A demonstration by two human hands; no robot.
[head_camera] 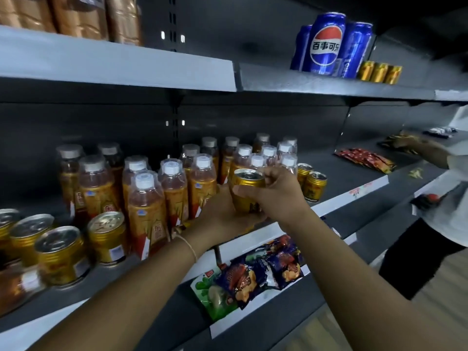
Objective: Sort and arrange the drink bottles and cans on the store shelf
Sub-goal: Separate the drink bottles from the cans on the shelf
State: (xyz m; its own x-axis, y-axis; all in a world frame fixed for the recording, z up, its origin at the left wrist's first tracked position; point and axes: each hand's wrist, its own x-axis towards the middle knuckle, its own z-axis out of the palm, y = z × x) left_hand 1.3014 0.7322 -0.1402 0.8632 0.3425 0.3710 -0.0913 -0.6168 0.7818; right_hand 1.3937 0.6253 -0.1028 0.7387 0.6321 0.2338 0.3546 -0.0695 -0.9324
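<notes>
1. I hold a gold can point(247, 190) in both hands, just in front of the middle shelf point(336, 206), near its front edge.
2. My left hand point(222, 211) is curled under and around the bottom of the can.
3. My right hand point(272, 192) grips the can from the right side, with my thumb across its front.
4. The can stands up straight, and its shiny top faces up.
5. Right behind the can stand many tea bottles point(174, 188) with white caps, in rows from the front edge to the back of the middle shelf.
6. Two more gold cans point(312, 184) stand just to the right of the bottles, near the front edge.
7. A bunch of gold cans point(60, 252) stands at the left end of the same shelf, close to the front edge.
8. Blue cola cans point(326, 44) stand on the top shelf point(291, 82), with small gold cans point(379, 72) just beside them on the right.
9. Snack bags point(255, 272) lie at the front edge of the shelf below.
10. Another person point(430, 214) stands at the right and reaches into the shelf.
</notes>
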